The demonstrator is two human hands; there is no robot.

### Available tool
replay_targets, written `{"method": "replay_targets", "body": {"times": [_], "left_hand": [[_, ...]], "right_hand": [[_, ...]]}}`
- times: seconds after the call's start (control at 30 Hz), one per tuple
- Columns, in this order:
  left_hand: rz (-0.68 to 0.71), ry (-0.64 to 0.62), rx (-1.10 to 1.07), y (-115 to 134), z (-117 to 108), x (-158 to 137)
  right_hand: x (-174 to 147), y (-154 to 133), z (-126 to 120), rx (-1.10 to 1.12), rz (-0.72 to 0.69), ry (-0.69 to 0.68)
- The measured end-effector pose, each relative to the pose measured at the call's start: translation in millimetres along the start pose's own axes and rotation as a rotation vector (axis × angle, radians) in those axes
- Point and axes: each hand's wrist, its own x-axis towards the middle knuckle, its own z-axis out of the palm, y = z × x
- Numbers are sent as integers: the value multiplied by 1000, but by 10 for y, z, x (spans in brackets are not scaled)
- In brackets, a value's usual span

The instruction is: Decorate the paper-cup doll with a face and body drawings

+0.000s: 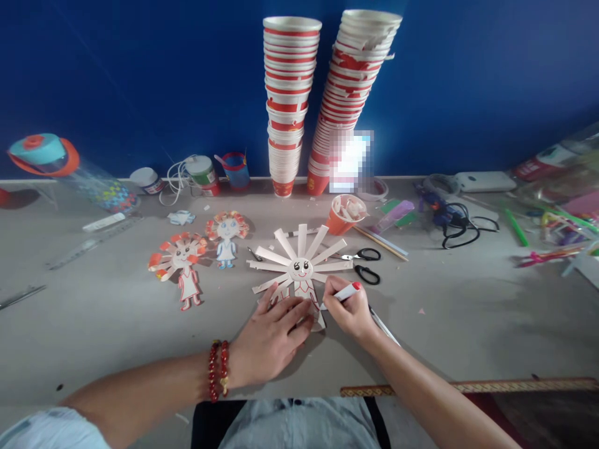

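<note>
In front of me on the grey table lies a paper doll (300, 269) with a drawn smiling face and white strips fanning out round its head. My left hand (283, 327) rests flat over the doll's lower body, fingers stretched out, covering part of it. Pinched in my right hand (347, 308) is a white marker pen (345, 292) with a red end, its tip down at the doll's right edge. Red lines show on the doll's body. Black-handled scissors (367, 254) lie just behind my right hand, partly under the strips.
Two finished-looking paper dolls (188, 274) lie to the left. Two tall stacks of paper cups (286, 93) stand against the blue wall, with a red cup of scraps (345, 215) before them. A water bottle (79, 174) leans at left; cables (452, 215) lie at right.
</note>
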Motion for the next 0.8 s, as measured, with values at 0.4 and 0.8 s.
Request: {"method": "replay_targets", "body": {"times": [0.4,0.8], "left_hand": [[3,13,-19,1,1,2],[-60,72,-301,-131,-202,20]], "right_hand": [[-44,-3,57,-75,-88,40],[-23,-1,45,-273,-226,41]]}}
